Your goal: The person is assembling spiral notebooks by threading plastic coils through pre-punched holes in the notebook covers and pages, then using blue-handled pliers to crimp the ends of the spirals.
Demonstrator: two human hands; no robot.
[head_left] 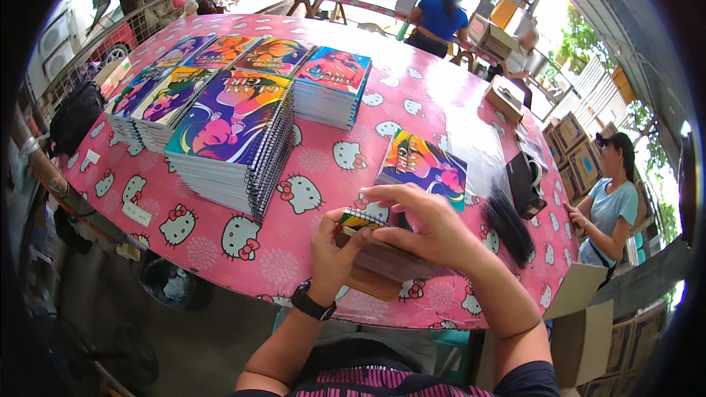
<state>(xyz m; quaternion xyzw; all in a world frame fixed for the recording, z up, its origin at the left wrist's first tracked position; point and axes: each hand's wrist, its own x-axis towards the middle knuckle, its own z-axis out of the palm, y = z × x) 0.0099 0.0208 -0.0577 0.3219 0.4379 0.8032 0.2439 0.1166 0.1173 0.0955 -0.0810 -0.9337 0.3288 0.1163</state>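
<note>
In front of me, my left hand [332,251], with a black watch at the wrist, grips the left end of a notebook [365,218] tilted on edge. A row of holes or binding shows along its top; I cannot tell which. My right hand [430,231] arches over its right side, thumb pressed to it and forefinger raised. Below the hands is a brown block or board [373,283]. Just beyond them lies a colourful notebook [423,165]. A bundle of black spiral binding coils [507,228] rests to the right.
Several stacks of spiral notebooks [228,125] stand on the left of the pink cat-patterned tablecloth [279,268]. At right lie clear plastic sheets [478,151] and a black case [524,185]. A person [612,198] stands at the right edge; others work behind. An open carton [581,331] is near my right elbow.
</note>
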